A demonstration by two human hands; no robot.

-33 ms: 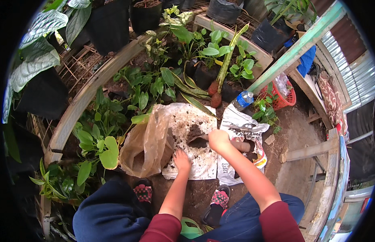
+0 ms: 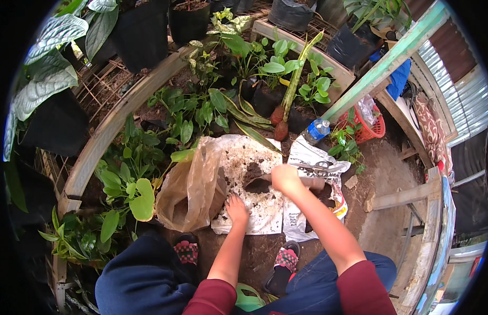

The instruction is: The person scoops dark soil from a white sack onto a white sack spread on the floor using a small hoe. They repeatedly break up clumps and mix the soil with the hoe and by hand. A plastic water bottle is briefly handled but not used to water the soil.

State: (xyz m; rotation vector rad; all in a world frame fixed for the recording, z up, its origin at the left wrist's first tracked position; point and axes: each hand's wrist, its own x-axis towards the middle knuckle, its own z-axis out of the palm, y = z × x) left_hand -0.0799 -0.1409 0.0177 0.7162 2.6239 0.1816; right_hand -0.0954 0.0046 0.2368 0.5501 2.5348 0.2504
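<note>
My right hand (image 2: 285,178) is closed round the middle of a brown hand trowel (image 2: 313,183). Its blade points left, next to a small heap of dark soil (image 2: 253,169) on a white sheet (image 2: 270,220). My left hand (image 2: 236,209) rests with fingers spread on that soil-strewn sheet, close to the mouth of a cloudy plastic bag (image 2: 189,191). A printed white sack (image 2: 295,226), partly under my right forearm, lies at the right with dark soil showing in it.
Leafy plants (image 2: 123,184) crowd the left and far side. A long-leaved plant with a reddish root ball (image 2: 280,130) lies beyond the sheet. A water bottle (image 2: 317,129), a red basket (image 2: 371,128) and a green-painted post (image 2: 388,63) stand at right.
My right hand and the trowel have shifted slightly away from me. My left hand stays in place on the sheet.
</note>
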